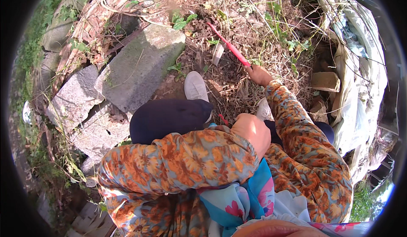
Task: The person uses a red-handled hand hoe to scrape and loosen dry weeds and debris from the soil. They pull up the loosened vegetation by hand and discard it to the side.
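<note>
My right hand (260, 76) grips one end of a slim red rod-like hand tool (235, 51). The tool slants away to the upper left, and its narrow far end meets loose dark soil (202, 27). Closer to my body, my left hand (253, 131) is bent in front of my knees with its back towards me. Its fingers are mostly hidden, so what they hold does not show. Just beyond it a small red piece (223, 119) and a bit of light blue (212, 125) peek out. A wood chip (218, 54) lies beside the tool.
Large stone slabs (140, 65) border the ground on the left, with dry stalks (82, 33) behind them. At right are a brick (325, 81) and white plastic sheeting (353, 109). Weeds and dry grass (279, 30) cover the far ground. My white shoe (195, 85) stands on the soil.
</note>
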A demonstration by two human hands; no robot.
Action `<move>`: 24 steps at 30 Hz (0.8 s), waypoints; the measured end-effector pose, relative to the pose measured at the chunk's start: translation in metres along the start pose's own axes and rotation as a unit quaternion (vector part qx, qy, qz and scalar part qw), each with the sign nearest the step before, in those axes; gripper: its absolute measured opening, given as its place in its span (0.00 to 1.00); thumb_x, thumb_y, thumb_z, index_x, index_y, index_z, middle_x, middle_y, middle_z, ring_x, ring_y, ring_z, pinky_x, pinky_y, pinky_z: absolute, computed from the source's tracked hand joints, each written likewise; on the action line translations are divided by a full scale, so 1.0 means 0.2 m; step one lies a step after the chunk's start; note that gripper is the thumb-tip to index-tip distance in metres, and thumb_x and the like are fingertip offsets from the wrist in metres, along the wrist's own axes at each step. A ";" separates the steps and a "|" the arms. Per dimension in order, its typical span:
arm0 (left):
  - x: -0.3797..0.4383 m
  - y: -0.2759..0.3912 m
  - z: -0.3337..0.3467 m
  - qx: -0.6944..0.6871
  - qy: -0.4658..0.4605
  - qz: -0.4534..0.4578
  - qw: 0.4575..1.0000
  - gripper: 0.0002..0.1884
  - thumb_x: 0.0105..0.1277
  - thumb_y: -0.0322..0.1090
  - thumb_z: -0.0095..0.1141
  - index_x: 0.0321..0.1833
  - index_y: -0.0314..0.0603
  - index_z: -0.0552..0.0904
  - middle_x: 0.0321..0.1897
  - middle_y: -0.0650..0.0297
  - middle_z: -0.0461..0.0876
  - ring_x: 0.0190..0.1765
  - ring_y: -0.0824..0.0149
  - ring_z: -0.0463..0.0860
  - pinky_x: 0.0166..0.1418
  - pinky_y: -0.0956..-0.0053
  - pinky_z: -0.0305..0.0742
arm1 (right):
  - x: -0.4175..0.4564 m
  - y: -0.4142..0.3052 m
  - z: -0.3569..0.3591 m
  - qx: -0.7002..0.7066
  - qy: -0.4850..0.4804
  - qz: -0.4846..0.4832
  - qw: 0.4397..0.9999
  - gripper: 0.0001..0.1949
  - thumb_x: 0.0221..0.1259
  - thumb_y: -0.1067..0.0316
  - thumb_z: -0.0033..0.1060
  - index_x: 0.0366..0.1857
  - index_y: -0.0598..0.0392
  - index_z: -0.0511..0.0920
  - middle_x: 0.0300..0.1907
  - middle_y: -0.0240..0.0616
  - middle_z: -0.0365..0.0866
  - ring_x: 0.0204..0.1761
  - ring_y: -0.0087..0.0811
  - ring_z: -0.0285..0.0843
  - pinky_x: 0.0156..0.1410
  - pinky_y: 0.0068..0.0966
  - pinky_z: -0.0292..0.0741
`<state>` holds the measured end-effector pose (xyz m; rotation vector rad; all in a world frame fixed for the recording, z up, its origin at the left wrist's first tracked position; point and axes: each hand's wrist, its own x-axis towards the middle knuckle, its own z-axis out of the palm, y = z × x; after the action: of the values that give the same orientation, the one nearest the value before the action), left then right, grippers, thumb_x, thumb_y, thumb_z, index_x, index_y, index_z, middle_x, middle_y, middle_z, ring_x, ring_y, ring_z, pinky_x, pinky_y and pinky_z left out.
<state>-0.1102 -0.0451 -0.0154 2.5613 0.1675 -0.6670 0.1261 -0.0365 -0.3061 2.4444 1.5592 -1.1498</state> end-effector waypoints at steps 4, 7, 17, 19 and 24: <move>-0.01 -0.01 0.03 0.008 0.006 -0.001 1.000 0.05 0.55 0.35 0.61 0.32 0.47 0.87 0.25 0.70 0.83 0.34 0.64 0.84 0.31 0.61 0.73 | -0.38 0.26 -0.04 0.037 -0.023 0.081 0.996 0.34 0.68 0.36 0.38 0.44 0.66 0.79 0.41 0.64 0.81 0.48 0.58 0.80 0.56 0.47 0.73; -0.01 -0.01 0.03 0.005 0.006 0.000 1.000 0.05 0.55 0.35 0.61 0.32 0.47 0.87 0.25 0.70 0.83 0.34 0.64 0.84 0.31 0.61 0.74 | -0.62 0.44 -0.06 -0.025 -0.019 0.172 0.985 0.34 0.67 0.35 0.39 0.44 0.62 0.81 0.40 0.62 0.81 0.48 0.59 0.79 0.55 0.48 0.73; -0.01 0.00 0.08 0.005 0.012 -0.005 1.000 0.06 0.55 0.35 0.61 0.33 0.46 0.87 0.25 0.69 0.83 0.33 0.64 0.84 0.30 0.60 0.74 | -0.54 0.12 0.07 0.009 -0.005 0.084 0.996 0.29 0.69 0.40 0.40 0.44 0.62 0.77 0.39 0.64 0.80 0.43 0.59 0.79 0.49 0.50 0.74; 0.00 0.01 0.07 0.009 0.008 -0.006 1.000 0.06 0.55 0.35 0.61 0.33 0.46 0.87 0.25 0.69 0.83 0.33 0.64 0.84 0.30 0.60 0.74 | -0.27 0.08 0.18 -0.116 0.038 -0.147 0.982 0.28 0.71 0.42 0.38 0.45 0.61 0.78 0.40 0.63 0.80 0.42 0.60 0.79 0.47 0.50 0.75; 0.02 -0.01 -0.01 -0.029 -0.013 -0.056 0.998 0.07 0.56 0.34 0.60 0.34 0.43 0.88 0.27 0.66 0.84 0.34 0.64 0.84 0.29 0.62 0.74 | 0.26 -0.42 0.26 -0.062 0.031 -0.149 0.986 0.27 0.73 0.46 0.34 0.50 0.61 0.77 0.40 0.61 0.81 0.46 0.59 0.79 0.53 0.48 0.75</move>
<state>-0.1057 -0.0428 -0.0172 2.5011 0.3199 -0.7256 0.0418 0.0259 -0.3441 2.2447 2.0029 -0.9806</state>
